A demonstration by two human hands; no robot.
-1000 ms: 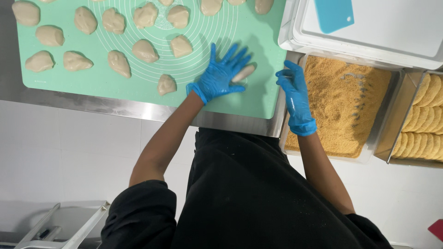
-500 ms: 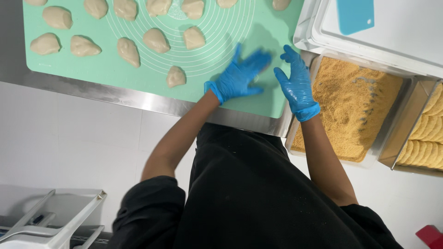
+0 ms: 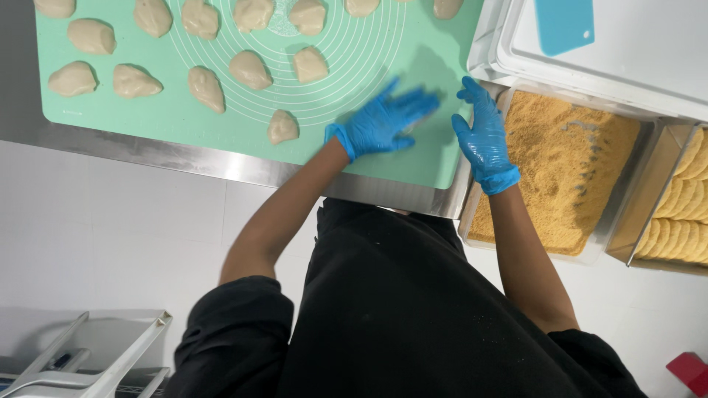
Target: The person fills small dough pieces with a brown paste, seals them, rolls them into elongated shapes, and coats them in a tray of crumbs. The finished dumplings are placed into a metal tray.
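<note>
From the head camera, looking down past a black top, both hands wear blue gloves and work at the near right part of a mint-green mat (image 3: pixel 221 118) laid on a steel desk (image 3: pixel 147 151). The left hand (image 3: pixel 387 121) lies flat on the mat, fingers spread and pointing right and away; it looks pressed on something small and pale under its fingertips, but blur hides whether that is a dough piece, so I cannot tell what it holds. The right hand (image 3: pixel 483 136) stands edge-on just beside it, fingers straight and open, gripping nothing, at the mat's right border. The nearest clear dough piece (image 3: pixel 282 127) lies to the left of the left hand, close by but apart, its long axis running roughly away from the person; the left hand is plainly the nearer one to it. More dough pieces (image 3: pixel 249 69) sit in loose rows farther off and leftward across the mat, which carries fine printed rings. Just right of the right hand is a clear tray (image 3: pixel 472 221) of golden crumbs (image 3: pixel 568 169), its long side running away from the person. Beyond it to the right, a second tray holds crumbed discs (image 3: pixel 682 221) stacked on edge. Past the crumbs is a white tub lid (image 3: pixel 649 51) with a flat blue scraper (image 3: pixel 564 26) on it. A red object (image 3: pixel 692 371) shows at the lower right corner.
</note>
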